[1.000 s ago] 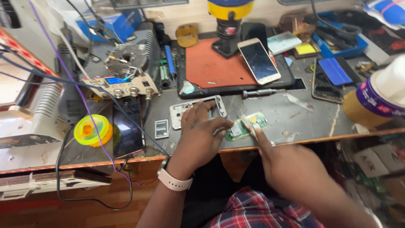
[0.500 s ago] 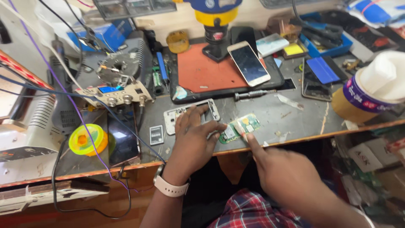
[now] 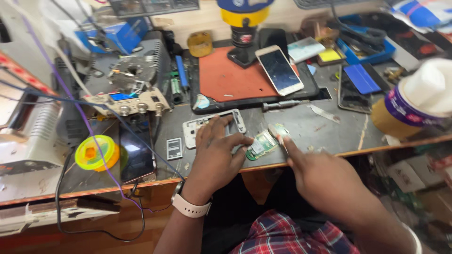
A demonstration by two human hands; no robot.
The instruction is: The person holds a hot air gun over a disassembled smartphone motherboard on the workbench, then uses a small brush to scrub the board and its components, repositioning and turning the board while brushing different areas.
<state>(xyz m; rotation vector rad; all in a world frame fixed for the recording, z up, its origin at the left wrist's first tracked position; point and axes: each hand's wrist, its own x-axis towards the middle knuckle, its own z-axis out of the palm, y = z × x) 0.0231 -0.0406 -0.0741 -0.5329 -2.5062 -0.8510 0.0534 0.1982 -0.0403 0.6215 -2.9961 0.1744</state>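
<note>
I am pressing my left hand [image 3: 216, 157] down on the workbench [image 3: 329, 131], its fingers spread, thumb and forefinger pinning the left end of a small green circuit board [image 3: 261, 145] near the front edge. My right hand [image 3: 325, 176] is reaching in beside it, fingers closing around a thin tool [image 3: 281, 138] whose tip is touching the board. A white phone frame [image 3: 193, 129] is lying partly under my left fingers.

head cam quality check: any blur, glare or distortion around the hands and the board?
Head view: left hand and green circuit board reasonably sharp; right hand slightly soft. The white-capped container at right is blurred. Glare on the dark phone screen and the white phone. Wide-angle bowing along the bench edge. Lighting even, shadows soft.
</note>
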